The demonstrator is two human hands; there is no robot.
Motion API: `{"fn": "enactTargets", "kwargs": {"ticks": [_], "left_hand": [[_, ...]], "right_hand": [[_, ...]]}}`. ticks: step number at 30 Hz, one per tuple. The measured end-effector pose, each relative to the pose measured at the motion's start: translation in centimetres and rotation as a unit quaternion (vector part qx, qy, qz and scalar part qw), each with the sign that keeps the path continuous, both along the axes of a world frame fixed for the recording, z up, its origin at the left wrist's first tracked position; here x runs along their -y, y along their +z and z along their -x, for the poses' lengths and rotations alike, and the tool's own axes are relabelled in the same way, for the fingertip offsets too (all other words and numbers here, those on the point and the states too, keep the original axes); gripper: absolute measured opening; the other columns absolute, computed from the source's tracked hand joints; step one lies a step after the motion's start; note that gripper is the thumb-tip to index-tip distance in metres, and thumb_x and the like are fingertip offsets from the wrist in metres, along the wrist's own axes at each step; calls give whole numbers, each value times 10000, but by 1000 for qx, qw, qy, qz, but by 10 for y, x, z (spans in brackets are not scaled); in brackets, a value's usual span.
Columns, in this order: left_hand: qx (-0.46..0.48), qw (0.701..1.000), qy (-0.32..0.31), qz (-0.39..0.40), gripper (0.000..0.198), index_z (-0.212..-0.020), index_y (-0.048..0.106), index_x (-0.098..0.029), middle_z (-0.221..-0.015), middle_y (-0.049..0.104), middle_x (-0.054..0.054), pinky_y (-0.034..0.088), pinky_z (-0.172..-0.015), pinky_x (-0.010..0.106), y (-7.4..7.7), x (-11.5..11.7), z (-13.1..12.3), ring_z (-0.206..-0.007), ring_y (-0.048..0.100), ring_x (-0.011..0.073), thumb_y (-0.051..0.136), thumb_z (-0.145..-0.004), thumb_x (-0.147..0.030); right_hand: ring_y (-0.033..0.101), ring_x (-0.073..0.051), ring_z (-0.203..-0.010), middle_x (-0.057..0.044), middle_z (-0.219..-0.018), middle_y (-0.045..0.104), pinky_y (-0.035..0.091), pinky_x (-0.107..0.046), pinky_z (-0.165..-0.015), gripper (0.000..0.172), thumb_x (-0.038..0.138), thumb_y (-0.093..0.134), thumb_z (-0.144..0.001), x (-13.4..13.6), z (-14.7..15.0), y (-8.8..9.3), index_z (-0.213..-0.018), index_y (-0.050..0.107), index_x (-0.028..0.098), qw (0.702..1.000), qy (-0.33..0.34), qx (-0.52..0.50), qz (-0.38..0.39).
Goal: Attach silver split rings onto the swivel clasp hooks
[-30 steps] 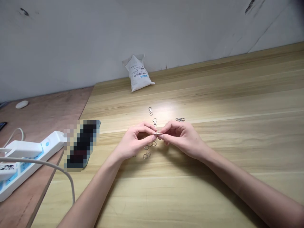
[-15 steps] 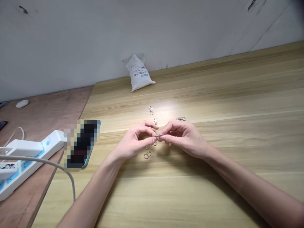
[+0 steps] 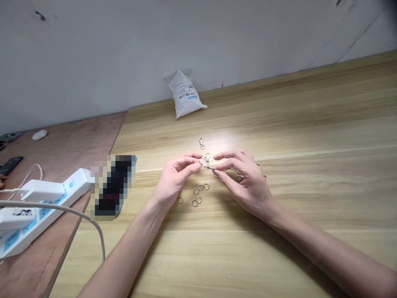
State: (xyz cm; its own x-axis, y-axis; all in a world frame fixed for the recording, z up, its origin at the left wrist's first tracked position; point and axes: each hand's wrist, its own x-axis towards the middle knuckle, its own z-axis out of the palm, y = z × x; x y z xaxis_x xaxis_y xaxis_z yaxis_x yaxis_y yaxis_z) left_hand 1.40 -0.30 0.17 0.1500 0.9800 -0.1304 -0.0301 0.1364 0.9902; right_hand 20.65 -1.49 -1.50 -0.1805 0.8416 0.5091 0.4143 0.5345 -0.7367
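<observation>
My right hand [image 3: 245,182] pinches a small silver clasp [image 3: 210,167] between thumb and forefinger. My left hand [image 3: 177,178] has its fingertips close to the clasp's other end, with a small gap, and holds nothing. Several silver split rings [image 3: 200,192] lie on the wooden tabletop [image 3: 279,132] below the hands. Two lobster clasps [image 3: 207,158] stand just above the fingertips. More small rings [image 3: 238,172] sit around my right hand, which hides part of a metal piece beneath its fingers.
A white barcoded parcel bag [image 3: 184,94] leans against the wall at the table's back. To the left, past the table edge, lie a pixelated dark object [image 3: 113,186], a white power strip [image 3: 46,203] with plugs and cables, and a white mouse [image 3: 39,135].
My hands have parted: the left has let go of the clasp and moved left, and the right keeps it. My right hand has spread over the metal piece at the right. The view has shifted slightly.
</observation>
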Motion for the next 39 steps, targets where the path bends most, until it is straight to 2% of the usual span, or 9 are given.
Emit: {"fn": "enactTargets", "kwargs": {"ticks": [12, 19, 28, 33, 36, 39], "left_hand": [[-24, 999, 16, -22, 57, -753, 749, -204, -1092, 646, 54, 451, -954, 311, 3, 1, -4, -1057, 599, 175, 743, -768, -259], [-36, 999, 12, -21, 85, -762, 742, -196, -1101, 642, 63, 449, -967, 325, 2, 2, -5, -1058, 596, 181, 741, -770, -281], [-56, 998, 25, -24, 117, -740, 718, -188, -1097, 630, 69, 463, -944, 332, 8, 5, -10, -1059, 589, 197, 737, -763, -302], [-110, 991, 23, -79, 101, -777, 701, -201, -1112, 603, 64, 451, -947, 351, 2, 7, -9, -1082, 574, 205, 708, -798, -300], [-175, 973, 40, -146, 64, -786, 691, -217, -1084, 606, 58, 394, -1025, 392, 1, 10, -12, -1117, 551, 215, 682, -822, -270], [-223, 955, 63, -185, 57, -790, 687, -225, -1061, 619, 55, 376, -1033, 416, 2, 13, -16, -1109, 546, 226, 661, -835, -248]], "right_hand": [[606, -215, -951, -38, -969, 694, 381, -410, -876, 90, 135, 629, -855, 3, 2, 0, -810, 634, 213, 1000, -29, -4, -10], [599, -217, -935, -30, -942, 687, 383, -414, -867, 107, 131, 626, -850, 2, 2, -1, -800, 617, 224, 1000, -26, -3, 15], [607, -214, -897, -31, -913, 684, 400, -417, -841, 99, 134, 635, -841, 0, 2, -3, -787, 611, 215, 999, -16, -32, 27], [610, -209, -873, -28, -891, 689, 396, -426, -843, 102, 153, 634, -853, 0, 3, -3, -774, 616, 214, 999, -9, -38, 38], [603, -208, -867, -28, -868, 692, 410, -418, -825, 103, 169, 637, -858, 1, 3, -2, -768, 625, 219, 998, -9, -45, 53], [596, -210, -873, -30, -863, 695, 428, -412, -813, 100, 176, 636, -860, 2, 3, -2, -772, 631, 225, 996, -9, -54, 68]]}}
